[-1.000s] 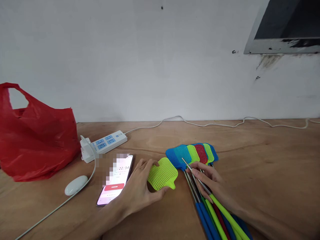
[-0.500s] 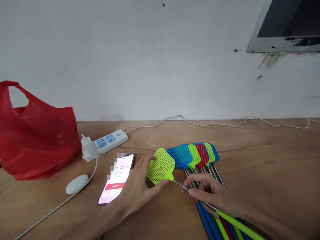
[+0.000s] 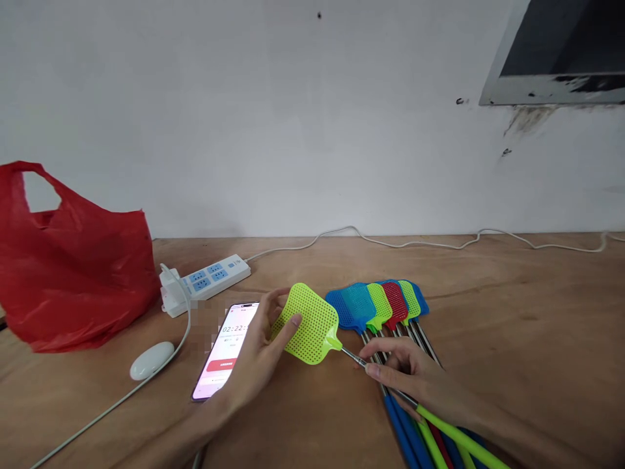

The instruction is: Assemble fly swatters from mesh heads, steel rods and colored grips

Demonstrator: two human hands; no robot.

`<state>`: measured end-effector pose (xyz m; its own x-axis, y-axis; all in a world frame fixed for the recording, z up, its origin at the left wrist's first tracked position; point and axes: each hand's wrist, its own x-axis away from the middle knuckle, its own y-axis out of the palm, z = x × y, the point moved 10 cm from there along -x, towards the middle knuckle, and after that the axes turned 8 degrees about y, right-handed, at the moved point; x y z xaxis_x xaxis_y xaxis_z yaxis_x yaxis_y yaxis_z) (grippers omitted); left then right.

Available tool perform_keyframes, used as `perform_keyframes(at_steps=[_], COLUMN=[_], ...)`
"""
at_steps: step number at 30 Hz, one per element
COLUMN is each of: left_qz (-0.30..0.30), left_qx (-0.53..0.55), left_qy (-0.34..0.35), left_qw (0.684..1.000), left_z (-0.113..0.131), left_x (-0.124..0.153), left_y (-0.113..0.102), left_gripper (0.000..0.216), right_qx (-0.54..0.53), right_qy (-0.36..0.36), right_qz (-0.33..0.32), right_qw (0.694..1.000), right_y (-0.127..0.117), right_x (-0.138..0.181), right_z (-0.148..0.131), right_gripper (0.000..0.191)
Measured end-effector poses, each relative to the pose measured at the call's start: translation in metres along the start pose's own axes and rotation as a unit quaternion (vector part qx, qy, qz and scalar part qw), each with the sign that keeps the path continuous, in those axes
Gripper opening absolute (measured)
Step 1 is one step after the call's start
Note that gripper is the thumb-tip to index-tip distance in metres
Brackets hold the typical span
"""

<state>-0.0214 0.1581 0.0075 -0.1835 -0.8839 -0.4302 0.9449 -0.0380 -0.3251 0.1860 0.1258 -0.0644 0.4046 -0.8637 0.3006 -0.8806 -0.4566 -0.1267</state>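
A yellow-green fly swatter [image 3: 312, 326] with a perforated square head and a metal rod is between my two hands. My left hand [image 3: 266, 342] pinches the left side of its head, thumb on top and fingers behind. Around the metal rod, my right hand [image 3: 403, 371] is closed, with the green handle running out below toward the lower right. Just beyond and under the right hand lies a fanned row of other fly swatters [image 3: 359, 306], their heads blue, green and red. The right hand hides part of their rods.
A lit phone [image 3: 222, 358] showing a timer lies left of my left hand. Behind it sits a white power strip [image 3: 215, 273] with a cable along the wall. A white mouse-shaped device [image 3: 151, 360] and a red plastic bag [image 3: 78, 267] are farther left on the wooden table [image 3: 527, 312].
My left hand has closed on the swatter's head, its thumb now over the mesh. The head has tilted up and shifted slightly left. My right hand keeps its hold on the rod.
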Motion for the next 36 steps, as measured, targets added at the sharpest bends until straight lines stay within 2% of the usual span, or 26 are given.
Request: perform_keyframes(at_steps=[3, 8, 17, 26, 32, 34, 36], left_qz=[-0.001, -0.037, -0.053, -0.056, -0.070, -0.082, -0.066], left_qx=[0.012, 0.040, -0.022, -0.041, -0.022, -0.012, -0.023], left_qy=[-0.013, -0.013, 0.004, 0.005, -0.028, -0.039, -0.040], left_qw=[1.000, 0.998, 0.998, 0.998, 0.997, 0.996, 0.997], left_z=[-0.005, -0.003, -0.003, -0.002, -0.010, -0.013, -0.014], left_x=[-0.001, -0.001, 0.009, 0.009, 0.011, 0.010, 0.008], left_y=[0.000, 0.009, 0.012, 0.015, 0.018, 0.020, 0.017], left_gripper=[0.038, 0.040, 0.043, 0.046, 0.058, 0.062, 0.065], right_qx=[-0.006, -0.002, 0.017, 0.015, 0.015, 0.006, -0.004], right_qy=[-0.006, 0.005, -0.009, 0.004, 0.003, 0.005, 0.004], right_qz=[0.002, -0.013, -0.043, -0.041, -0.036, -0.025, -0.004], right_qw=[1.000, 1.000, 0.999, 0.999, 0.999, 1.000, 1.000], right_y=[0.001, 0.003, 0.009, 0.008, 0.008, 0.007, 0.004], right_x=[0.000, 0.000, -0.001, -0.001, -0.002, -0.004, -0.005], right_z=[-0.002, 0.001, 0.001, 0.001, 0.002, 0.002, -0.001], right_gripper=[0.041, 0.041, 0.039, 0.042, 0.042, 0.043, 0.044])
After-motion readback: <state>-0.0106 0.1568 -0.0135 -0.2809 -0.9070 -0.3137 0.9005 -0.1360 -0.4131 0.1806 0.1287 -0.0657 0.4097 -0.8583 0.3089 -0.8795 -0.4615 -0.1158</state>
